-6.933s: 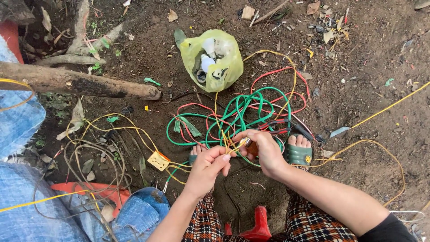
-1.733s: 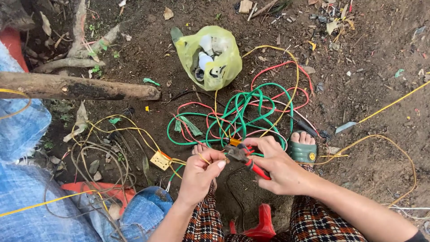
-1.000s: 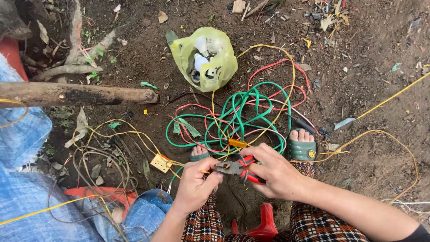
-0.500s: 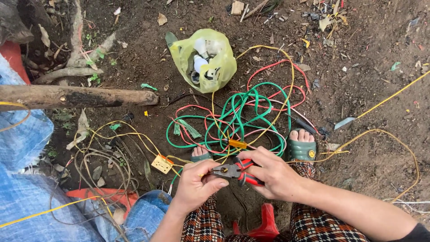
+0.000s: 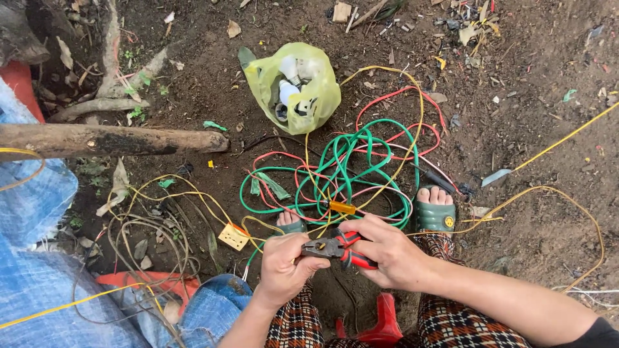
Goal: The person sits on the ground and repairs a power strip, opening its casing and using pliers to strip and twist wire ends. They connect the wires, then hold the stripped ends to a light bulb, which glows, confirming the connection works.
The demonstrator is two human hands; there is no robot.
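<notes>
My right hand (image 5: 393, 258) grips red-handled pliers (image 5: 340, 247), whose jaws point left. My left hand (image 5: 284, 265) pinches a thin wire end right at those jaws. Both hands hover low over the dirt between my two feet in green sandals (image 5: 436, 215). Just beyond my hands lies a tangle of green, red and yellow wires (image 5: 342, 174), with a small orange connector (image 5: 342, 207) on a yellow strand.
A yellow-green plastic bag (image 5: 296, 87) with light bulbs lies past the wires. A log (image 5: 109, 140) runs in from the left. Blue tarp (image 5: 39, 277) covers the lower left, and a yellow square socket (image 5: 233, 236) sits beside it. A red stool (image 5: 377, 325) is under me.
Earlier both hands held a wire without a tool. The right hand now has the pliers, and hands and pliers have come together on the wire end.
</notes>
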